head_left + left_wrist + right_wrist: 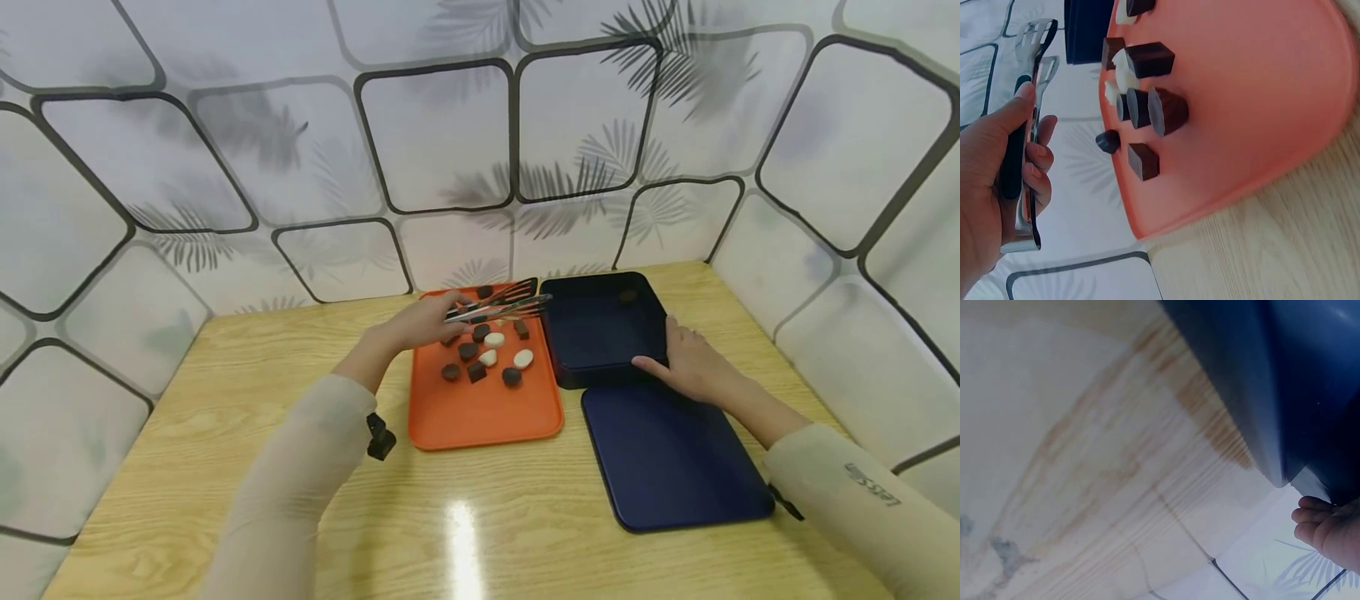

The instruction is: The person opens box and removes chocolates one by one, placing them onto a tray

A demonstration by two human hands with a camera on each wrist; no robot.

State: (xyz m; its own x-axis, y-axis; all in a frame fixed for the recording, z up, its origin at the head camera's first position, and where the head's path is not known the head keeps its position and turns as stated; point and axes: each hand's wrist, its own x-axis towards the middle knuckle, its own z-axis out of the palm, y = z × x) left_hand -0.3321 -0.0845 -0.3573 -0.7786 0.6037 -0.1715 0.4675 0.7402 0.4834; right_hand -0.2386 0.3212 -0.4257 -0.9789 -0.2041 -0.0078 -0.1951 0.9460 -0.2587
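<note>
My left hand [431, 321] holds a pair of metal serving tongs [1029, 131] with black grips and slotted heads. The tong heads stand apart with nothing seen between them, above the far right part of an orange tray [480, 421]. Several chocolates [468, 351], dark, brown and white, lie on that tray. Right of it stands a dark navy box [600, 375], open at the top, with one brown chocolate [628, 296] inside. At the box's near right corner, my right hand [693, 362] grips the walls, thumb at the near side and fingers along the right side.
A flat navy lid [675, 458] lies on the wooden table [187, 467] in front of the box, close to its near wall. Patterned fabric walls [442, 142] close off the table at the back and sides.
</note>
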